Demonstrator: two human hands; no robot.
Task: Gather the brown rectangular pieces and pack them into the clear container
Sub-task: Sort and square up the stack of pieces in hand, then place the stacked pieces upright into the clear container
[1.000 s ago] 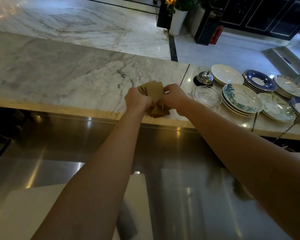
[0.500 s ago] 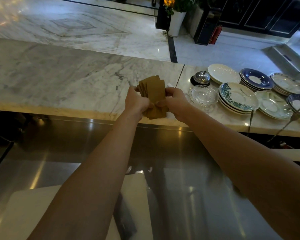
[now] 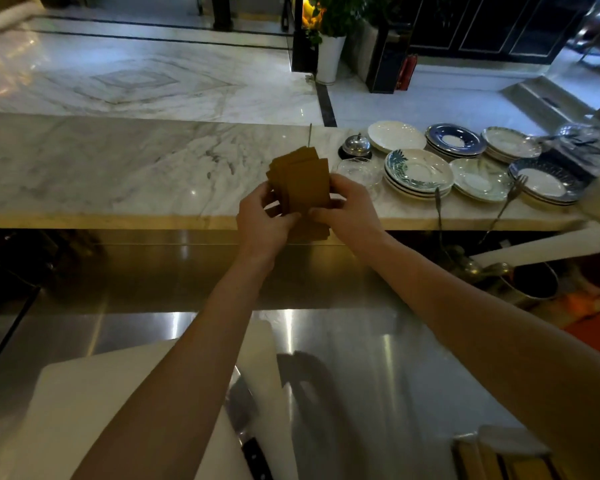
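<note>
Both my hands hold a fanned stack of brown rectangular pieces [image 3: 302, 180] upright above the front edge of the marble counter [image 3: 118, 174]. My left hand [image 3: 260, 220] grips the stack's lower left side, my right hand [image 3: 347, 209] its lower right side. The lower part of the stack is hidden behind my fingers. A clear glass dish [image 3: 359, 171] sits on the counter just right of my right hand. Whether it is the clear container I cannot tell.
Stacks of saucers [image 3: 418, 171] fill the counter's right part, with a silver bell [image 3: 355, 147] behind the glass dish and forks [image 3: 510, 199] leaning over the edge. Below lies a steel worktop [image 3: 378, 358] with a white cutting board [image 3: 101, 410] and a knife [image 3: 246, 420].
Both hands have lifted the brown stack a little and pulled it back towards the counter's front edge. The pieces now stand more upright and fanned.
</note>
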